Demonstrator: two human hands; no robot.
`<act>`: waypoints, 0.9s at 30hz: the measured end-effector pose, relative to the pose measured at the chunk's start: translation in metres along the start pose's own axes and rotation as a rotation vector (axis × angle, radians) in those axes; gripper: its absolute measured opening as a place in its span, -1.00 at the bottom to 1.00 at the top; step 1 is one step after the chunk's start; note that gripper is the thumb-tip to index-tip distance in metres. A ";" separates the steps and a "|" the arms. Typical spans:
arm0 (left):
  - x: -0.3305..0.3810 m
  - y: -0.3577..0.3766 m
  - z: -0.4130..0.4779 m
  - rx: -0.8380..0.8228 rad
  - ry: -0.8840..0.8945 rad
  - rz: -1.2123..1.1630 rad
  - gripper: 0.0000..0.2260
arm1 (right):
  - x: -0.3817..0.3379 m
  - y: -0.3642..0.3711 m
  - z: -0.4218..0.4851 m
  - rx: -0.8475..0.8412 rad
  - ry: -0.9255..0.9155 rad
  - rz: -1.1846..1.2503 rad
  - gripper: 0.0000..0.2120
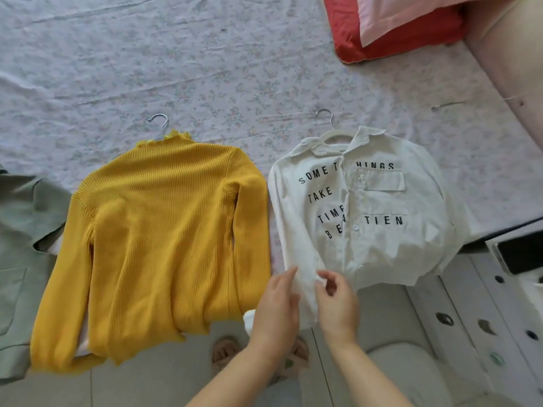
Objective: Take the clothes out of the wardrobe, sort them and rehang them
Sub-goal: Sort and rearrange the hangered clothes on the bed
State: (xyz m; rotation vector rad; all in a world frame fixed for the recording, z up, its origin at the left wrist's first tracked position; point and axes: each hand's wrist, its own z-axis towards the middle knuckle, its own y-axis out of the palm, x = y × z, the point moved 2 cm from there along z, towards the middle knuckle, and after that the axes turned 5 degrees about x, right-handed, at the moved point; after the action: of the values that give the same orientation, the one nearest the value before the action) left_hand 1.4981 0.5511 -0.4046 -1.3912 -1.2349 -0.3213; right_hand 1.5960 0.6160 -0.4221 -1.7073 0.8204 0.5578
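Floor: lower edge of the frame, sandalled feet (pixel 226 352) on pale tiles.
Left hand (pixel 276 306): bottom centre, fingers straight, lying against the left side of the white shirt's hanging sleeve (pixel 305 289).
Right hand (pixel 338 306): just beside it, fingers curled, pinching the sleeve's right edge.
White shirt (pixel 382 245): centre right, flat on the bed, buttoned, printed with black letters, hem over the bed edge, on a white hanger (pixel 335 135).
Yellow sweater (pixel 164 230): centre left, beside the shirt, ribbed, metal hook (pixel 160 120) at its collar.
Green garment (pixel 20 245): left edge, partly cut off.
Bed (pixel 147 69): floral sheet, creased.
Red pillow (pixel 396 39): upper right.
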 end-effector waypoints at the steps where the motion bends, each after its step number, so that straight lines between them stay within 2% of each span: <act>1: 0.012 0.009 -0.001 -0.022 0.012 -0.019 -0.57 | 0.000 -0.018 0.009 0.052 -0.029 -0.019 -0.82; 4: 0.039 0.037 0.005 -0.138 0.037 -0.005 -0.54 | 0.007 -0.062 0.041 0.081 -0.084 -0.141 -0.79; 7: 0.042 0.058 0.014 -0.263 0.010 0.142 -0.53 | 0.022 -0.077 0.068 -0.052 -0.021 -0.280 -0.70; 9: 0.036 0.062 0.020 -0.291 -0.033 0.222 -0.57 | 0.032 -0.075 0.075 -0.144 0.023 -0.352 -0.68; 12: 0.024 0.055 0.021 -0.313 -0.076 0.323 -0.58 | 0.038 -0.067 0.067 -0.190 0.011 -0.360 -0.69; 16: 0.017 0.025 0.015 -0.264 -0.078 0.465 -0.59 | 0.024 -0.054 0.038 -0.315 -0.082 -0.383 -0.71; 21: 0.032 -0.038 0.000 -0.171 -0.024 0.615 -0.55 | -0.031 -0.047 0.000 -0.453 -0.273 -0.429 -0.60; 27: 0.041 -0.135 -0.046 -0.025 -0.135 0.710 -0.66 | -0.106 -0.033 -0.052 -0.636 -0.496 -0.565 -0.54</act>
State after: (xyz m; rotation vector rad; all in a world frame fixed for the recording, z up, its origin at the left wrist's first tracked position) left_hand 1.4281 0.4978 -0.2846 -1.7918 -0.7687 0.2550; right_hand 1.5507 0.5964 -0.3100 -2.1186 -0.2347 0.8459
